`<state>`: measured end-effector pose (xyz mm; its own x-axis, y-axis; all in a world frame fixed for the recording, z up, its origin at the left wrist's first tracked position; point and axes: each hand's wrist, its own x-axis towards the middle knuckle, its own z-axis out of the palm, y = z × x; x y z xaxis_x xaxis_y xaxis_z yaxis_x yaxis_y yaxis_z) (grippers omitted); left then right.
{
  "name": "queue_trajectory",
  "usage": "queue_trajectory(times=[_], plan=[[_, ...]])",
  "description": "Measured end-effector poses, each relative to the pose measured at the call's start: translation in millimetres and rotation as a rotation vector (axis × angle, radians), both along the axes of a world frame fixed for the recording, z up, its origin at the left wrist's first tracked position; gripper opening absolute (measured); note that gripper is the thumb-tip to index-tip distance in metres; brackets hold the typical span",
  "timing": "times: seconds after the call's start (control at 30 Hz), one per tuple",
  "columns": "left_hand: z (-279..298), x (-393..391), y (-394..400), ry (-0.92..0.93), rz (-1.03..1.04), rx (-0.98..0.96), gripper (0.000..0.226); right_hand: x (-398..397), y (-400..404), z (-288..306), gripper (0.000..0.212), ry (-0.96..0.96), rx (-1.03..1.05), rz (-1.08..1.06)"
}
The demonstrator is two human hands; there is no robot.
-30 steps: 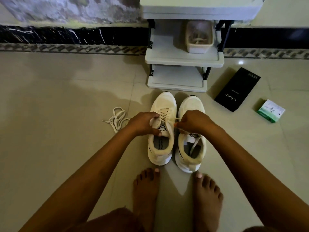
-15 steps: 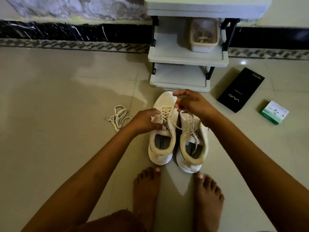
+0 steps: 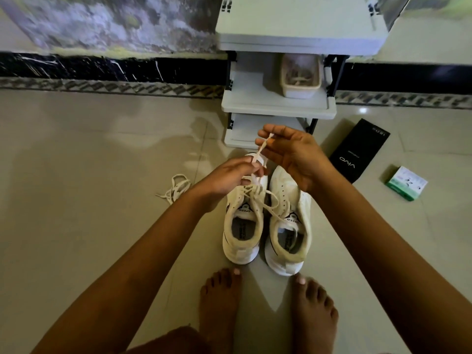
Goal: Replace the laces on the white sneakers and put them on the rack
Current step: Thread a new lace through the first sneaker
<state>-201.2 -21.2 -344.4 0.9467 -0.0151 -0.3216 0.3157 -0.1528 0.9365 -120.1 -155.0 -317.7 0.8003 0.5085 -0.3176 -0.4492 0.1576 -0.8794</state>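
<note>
While our bare feet [image 3: 265, 310] rest on the tiled floor [image 3: 76, 200] at the near edge, we see the two white sneakers [image 3: 265, 221] standing side by side just beyond our toes, heels near us and toes pointing toward the rack [image 3: 278, 108]. They are off-white, a little yellowed round the padded collars, each with a dark logo patch on the tongue and a printed insole showing inside. The left sneaker [image 3: 242, 226] carries a pale lace [image 3: 258, 198] threaded loosely across its upper eyelets, with slack loops lying over toward the right sneaker [image 3: 288, 221]. We cannot tell whether the right sneaker has any lace of its own threaded.

Our left hand [image 3: 227, 178] hovers over the toe of the left sneaker, fingers curled and pinching the lace low down. Our right hand [image 3: 291, 154] is raised farther off, above the sneakers' toes, palm turned toward us; its thumb and forefinger pinch the lace end while the other fingers spread loosely. The lace runs taut between the two hands.

To the left of the sneakers, a separate bundle of white laces [image 3: 176, 189] lies on the floor, apart from them. The rack stands against the far wall, pale grey with black posts, and a small beige basket [image 3: 300, 80] sits on its middle shelf. To the right lie a black box [image 3: 360, 149] and, farther right, a small green-and-white box [image 3: 406, 183].
</note>
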Motion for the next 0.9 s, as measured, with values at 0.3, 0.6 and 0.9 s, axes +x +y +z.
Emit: queue_trajectory(times=[0.3,0.6,0.9], plan=[[-19.0,-9.1,43.7,0.104,0.061,0.287,0.028,18.2,-26.7,-30.3,0.02,-0.246,-0.53,-0.188],[-37.6,-11.3,42.3,0.001,0.352,0.574,0.005,12.7,-36.1,-61.5,0.044,-0.825,-1.235,0.149],[-26.6,-6.7,34.8,-0.052,0.371,0.383,0.016,-24.7,-21.0,-78.3,0.028,-0.939,-1.209,0.61]])
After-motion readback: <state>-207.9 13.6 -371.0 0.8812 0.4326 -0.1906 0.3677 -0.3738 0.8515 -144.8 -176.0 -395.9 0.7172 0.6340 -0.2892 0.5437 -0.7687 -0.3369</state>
